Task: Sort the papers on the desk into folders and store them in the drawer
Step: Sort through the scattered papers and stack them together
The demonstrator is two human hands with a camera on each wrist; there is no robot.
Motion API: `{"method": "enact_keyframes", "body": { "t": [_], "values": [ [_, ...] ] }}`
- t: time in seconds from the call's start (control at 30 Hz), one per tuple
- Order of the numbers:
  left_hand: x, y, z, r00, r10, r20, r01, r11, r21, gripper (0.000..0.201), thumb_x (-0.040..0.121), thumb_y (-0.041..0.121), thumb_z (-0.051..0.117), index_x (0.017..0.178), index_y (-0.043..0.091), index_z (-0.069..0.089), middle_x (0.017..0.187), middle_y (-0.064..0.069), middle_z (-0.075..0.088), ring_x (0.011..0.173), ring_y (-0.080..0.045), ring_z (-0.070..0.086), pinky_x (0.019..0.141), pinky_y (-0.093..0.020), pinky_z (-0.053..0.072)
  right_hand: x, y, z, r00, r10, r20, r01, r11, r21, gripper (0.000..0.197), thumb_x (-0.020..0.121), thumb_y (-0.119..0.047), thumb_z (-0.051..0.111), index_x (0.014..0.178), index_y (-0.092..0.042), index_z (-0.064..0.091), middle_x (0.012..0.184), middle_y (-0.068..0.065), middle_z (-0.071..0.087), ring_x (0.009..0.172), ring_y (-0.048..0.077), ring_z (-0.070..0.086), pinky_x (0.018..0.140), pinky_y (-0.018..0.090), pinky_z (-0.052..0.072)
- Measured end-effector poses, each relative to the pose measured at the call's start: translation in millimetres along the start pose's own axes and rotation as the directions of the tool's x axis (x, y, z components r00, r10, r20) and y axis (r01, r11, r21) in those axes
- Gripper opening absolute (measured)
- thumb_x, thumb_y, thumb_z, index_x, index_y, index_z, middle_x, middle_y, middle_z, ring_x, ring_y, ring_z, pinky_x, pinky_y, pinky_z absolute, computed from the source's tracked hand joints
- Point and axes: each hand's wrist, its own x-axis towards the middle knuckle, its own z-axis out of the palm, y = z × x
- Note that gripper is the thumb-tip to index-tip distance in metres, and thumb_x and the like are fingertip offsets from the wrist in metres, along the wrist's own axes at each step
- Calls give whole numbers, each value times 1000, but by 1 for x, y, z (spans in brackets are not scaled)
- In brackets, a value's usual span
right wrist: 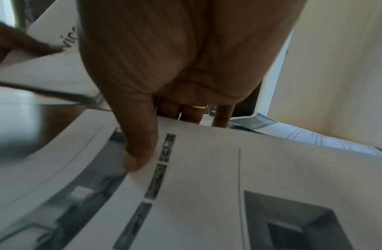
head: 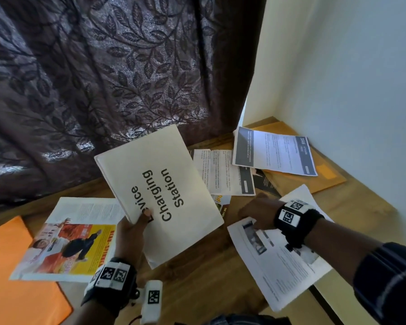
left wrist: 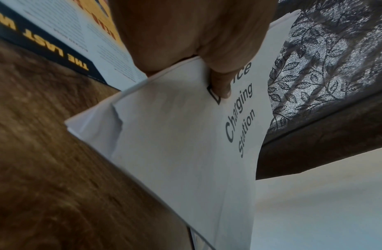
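Observation:
My left hand (head: pixel 131 233) holds a thick stack of white papers (head: pixel 159 191) tilted above the desk, thumb on the top sheet printed "Device Charging Station". In the left wrist view the thumb (left wrist: pixel 219 81) presses on that stack (left wrist: pixel 175 152), with the fingers hidden beneath. My right hand (head: pixel 258 214) pinches the far edge of a printed sheet with grey photos (head: pixel 281 266) at the desk's right. In the right wrist view its thumb (right wrist: pixel 138 152) lies on top of the sheet (right wrist: pixel 207 186) and its fingers curl under the edge.
An orange folder (head: pixel 14 277) lies at the left with a colourful magazine page (head: pixel 68 245) beside it. At the back right, a manila folder (head: pixel 324 177) bears a printed letter (head: pixel 274 152); more text sheets (head: pixel 220 172) lie nearby. A dark curtain (head: pixel 103 78) and a wall (head: pixel 349 90) border the wooden desk (head: pixel 197 289).

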Motion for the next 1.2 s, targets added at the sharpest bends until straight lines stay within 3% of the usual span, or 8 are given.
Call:
{"method": "enact_keyframes", "body": {
  "t": [0.27, 0.4, 0.6, 0.67, 0.77, 0.97, 1.1, 1.2],
  "values": [
    [-3, -11, 8, 996, -61, -60, 65, 996, 66, 31, 86, 32, 68, 116, 21, 70, 112, -1, 75, 105, -26, 70, 92, -57, 53, 0, 14, -56, 965, -11, -262, 162, 812, 560, 16, 88, -21, 73, 100, -12, 72, 103, 2, 73, 93, 10, 66, 86, 30, 52],
    [-9, -15, 21, 988, -136, -74, 142, 985, 98, 15, 93, 17, 65, 105, 19, 73, 99, -1, 77, 96, -26, 71, 78, -42, 58, 21, 17, -74, 880, 255, -400, 239, 491, 838, 15, 88, -17, 72, 101, -10, 73, 98, 7, 77, 91, 24, 73, 86, 45, 57],
    [-22, -11, 41, 988, -153, -23, 154, 987, 51, 20, 96, 12, 59, 113, 13, 70, 103, -4, 77, 98, -25, 72, 75, -35, 59, 56, 15, -69, 709, 518, -478, 315, 375, 872, 19, 93, -17, 66, 110, -12, 72, 107, 0, 73, 88, 8, 68, 77, 22, 52],
    [-25, -9, 48, 990, -140, -4, 140, 990, 9, 24, 98, 13, 55, 120, 12, 66, 108, -5, 76, 98, -23, 73, 74, -32, 59, 64, 12, -58, 698, 578, -423, 318, 279, 906, 11, 91, -18, 67, 100, -16, 73, 100, 1, 75, 89, 15, 70, 77, 30, 54],
    [-30, -5, 55, 986, -166, 24, 167, 984, -66, 25, 100, 16, 49, 121, 11, 62, 110, -8, 75, 98, -25, 73, 73, -32, 60, 75, 11, -43, 709, 606, -360, 283, 223, 933, 23, 85, -30, 72, 85, -7, 70, 86, 12, 74, 83, 29, 70, 76, 44, 54],
    [-34, -15, 67, 982, -183, 51, 184, 983, -10, 27, 93, 10, 63, 119, 4, 62, 110, -15, 74, 97, -33, 72, 77, -48, 61, 79, -2, -32, 740, 567, -362, 286, 221, 932, 20, 91, -27, 66, 92, -7, 68, 92, 14, 72, 87, 29, 67, 76, 39, 49],
    [-32, -17, 75, 980, -198, 35, 199, 980, -26, 24, 95, 10, 59, 117, 3, 62, 110, -16, 74, 98, -35, 72, 79, -49, 60, 76, -4, -27, 755, 590, -285, 342, 17, 940, 28, 95, -26, 64, 116, -11, 55, 112, 8, 66, 102, 25, 63, 84, 38, 51],
    [-31, -15, 79, 975, -223, -2, 223, 975, -26, 21, 100, 14, 51, 115, 5, 61, 105, -16, 75, 93, -38, 72, 83, -57, 58, 69, 3, -15, 861, 484, -158, 285, -201, 937, 30, 95, -26, 63, 122, -12, 61, 116, 9, 72, 106, 29, 68, 96, 48, 52]
  ]
}}
